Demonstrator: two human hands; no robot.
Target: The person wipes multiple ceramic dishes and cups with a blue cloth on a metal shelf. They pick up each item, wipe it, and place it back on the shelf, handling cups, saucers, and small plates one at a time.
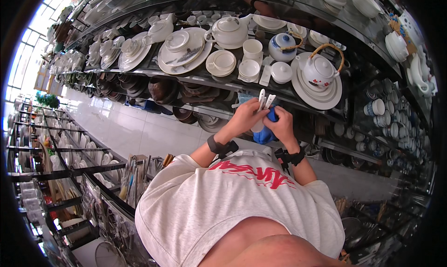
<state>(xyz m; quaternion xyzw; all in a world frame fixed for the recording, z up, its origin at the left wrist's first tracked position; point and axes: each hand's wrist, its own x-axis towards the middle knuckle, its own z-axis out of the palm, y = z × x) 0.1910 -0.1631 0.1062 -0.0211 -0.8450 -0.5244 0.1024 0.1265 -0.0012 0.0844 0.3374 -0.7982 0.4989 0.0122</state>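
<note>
My left hand [248,116] is closed around several white ceramic spoons [262,102], whose patterned handle ends stick up above the fingers. A pale spoon bowl shows below that hand. Close beside it on the right, my right hand [282,123] grips a blue cloth [264,136], which hangs down between the hands and shows above the thumb too. Both hands are in front of the edge of a dark shelf. Nearest beyond them on that shelf are a white rectangular rest [265,75], a lidded white bowl [281,72] and a white cup on a saucer [249,70].
Stacked plates [185,50], a white teapot [228,31] and a blue-and-white teapot [283,47] stand on the shelf. At its right, a cane-handled teapot [319,70] rests on plates. Lower shelves hold dark bowls [162,89]. Racks of dishes and utensils stand left and behind.
</note>
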